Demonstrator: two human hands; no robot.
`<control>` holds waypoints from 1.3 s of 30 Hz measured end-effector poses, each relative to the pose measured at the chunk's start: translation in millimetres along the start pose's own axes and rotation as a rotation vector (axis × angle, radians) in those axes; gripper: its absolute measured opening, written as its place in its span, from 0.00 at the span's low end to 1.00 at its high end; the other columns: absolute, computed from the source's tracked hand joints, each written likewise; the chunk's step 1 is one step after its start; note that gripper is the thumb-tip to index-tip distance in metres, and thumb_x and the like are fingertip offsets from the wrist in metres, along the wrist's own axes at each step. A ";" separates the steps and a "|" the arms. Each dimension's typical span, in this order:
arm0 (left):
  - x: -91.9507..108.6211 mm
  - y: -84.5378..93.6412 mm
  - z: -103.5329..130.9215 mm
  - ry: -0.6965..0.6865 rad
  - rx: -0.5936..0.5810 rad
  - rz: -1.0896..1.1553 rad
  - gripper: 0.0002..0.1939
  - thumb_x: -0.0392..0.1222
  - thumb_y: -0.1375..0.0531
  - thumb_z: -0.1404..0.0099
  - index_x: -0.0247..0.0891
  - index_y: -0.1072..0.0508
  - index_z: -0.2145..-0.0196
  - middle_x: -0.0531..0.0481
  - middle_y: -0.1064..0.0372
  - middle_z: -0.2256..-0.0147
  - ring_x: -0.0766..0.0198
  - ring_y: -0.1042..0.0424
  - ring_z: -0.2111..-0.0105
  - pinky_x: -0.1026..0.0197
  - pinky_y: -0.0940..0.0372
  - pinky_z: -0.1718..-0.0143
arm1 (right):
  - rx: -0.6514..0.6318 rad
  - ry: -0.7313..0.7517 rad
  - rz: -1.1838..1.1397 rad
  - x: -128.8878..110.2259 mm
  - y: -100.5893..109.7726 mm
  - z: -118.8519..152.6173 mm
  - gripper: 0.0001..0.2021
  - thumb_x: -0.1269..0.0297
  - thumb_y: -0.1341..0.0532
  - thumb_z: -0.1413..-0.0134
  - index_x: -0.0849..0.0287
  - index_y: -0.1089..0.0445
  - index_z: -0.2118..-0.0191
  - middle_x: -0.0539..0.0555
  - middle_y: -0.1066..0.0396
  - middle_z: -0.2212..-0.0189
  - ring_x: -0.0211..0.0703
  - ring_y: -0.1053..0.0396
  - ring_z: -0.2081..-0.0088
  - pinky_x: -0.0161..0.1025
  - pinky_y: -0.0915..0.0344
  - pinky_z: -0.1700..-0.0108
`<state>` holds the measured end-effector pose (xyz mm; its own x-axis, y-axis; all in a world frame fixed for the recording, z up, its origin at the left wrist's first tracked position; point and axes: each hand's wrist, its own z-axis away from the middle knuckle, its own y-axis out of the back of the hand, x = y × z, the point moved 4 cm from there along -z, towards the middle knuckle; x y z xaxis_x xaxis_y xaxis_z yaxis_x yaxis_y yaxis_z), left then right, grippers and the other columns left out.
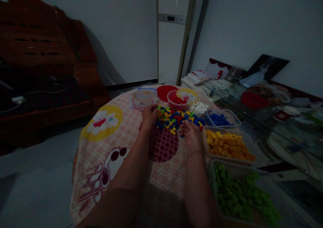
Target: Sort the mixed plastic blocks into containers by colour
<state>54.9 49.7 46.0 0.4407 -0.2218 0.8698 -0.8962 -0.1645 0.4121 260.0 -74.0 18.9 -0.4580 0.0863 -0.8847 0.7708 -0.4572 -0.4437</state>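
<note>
We see the mixed brick pile (171, 117) on the counter (164, 179), btwn our hands. L hand (150, 115) is at pile's L edge; can't tell its grip. R hand (191, 133), nr side of pile: grip released, fingers loosely curled. Blue bricks (220, 119), yellow bricks (227, 145) in clear tubs, R.

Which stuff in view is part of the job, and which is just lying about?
Apparently in the job:
mixed bricks, by the left hand and right hand
green bricks, yellow bricks, blue bricks, white bricks, red bricks
their containers
probably the lids

Apparently just lying about:
papers
red bowl beside a cup
wooden bench
</note>
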 end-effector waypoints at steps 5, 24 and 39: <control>-26.9 16.7 7.1 0.026 0.040 -0.275 0.15 0.42 0.39 0.38 0.38 0.20 0.55 0.41 0.20 0.57 0.52 0.23 0.55 0.55 0.31 0.53 | 0.138 0.116 0.038 -8.7 12.5 -5.1 0.15 0.53 0.31 0.57 0.61 0.26 0.70 0.49 0.28 0.81 0.36 0.32 0.83 0.32 0.38 0.83; -7.5 4.0 20.3 -0.007 0.006 -0.299 0.11 0.43 0.41 0.36 0.39 0.19 0.62 0.45 0.19 0.62 0.55 0.23 0.61 0.57 0.32 0.56 | 0.263 0.209 0.177 -10.8 18.9 -9.5 0.13 0.53 0.36 0.52 0.59 0.28 0.71 0.47 0.30 0.83 0.35 0.36 0.85 0.32 0.41 0.84; 30.9 -57.2 36.7 -0.350 -0.124 -0.310 0.15 0.35 0.43 0.35 0.39 0.21 0.53 0.41 0.24 0.53 0.51 0.30 0.49 0.47 0.37 0.43 | 0.209 0.178 0.211 -9.4 7.8 -3.9 0.11 0.56 0.35 0.53 0.59 0.27 0.73 0.47 0.30 0.83 0.34 0.35 0.85 0.31 0.41 0.85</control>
<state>121.7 17.1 39.4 0.6595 -0.4939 0.5666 -0.7101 -0.1623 0.6851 272.0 -74.9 23.3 -0.1996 0.1148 -0.9731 0.7245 -0.6514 -0.2254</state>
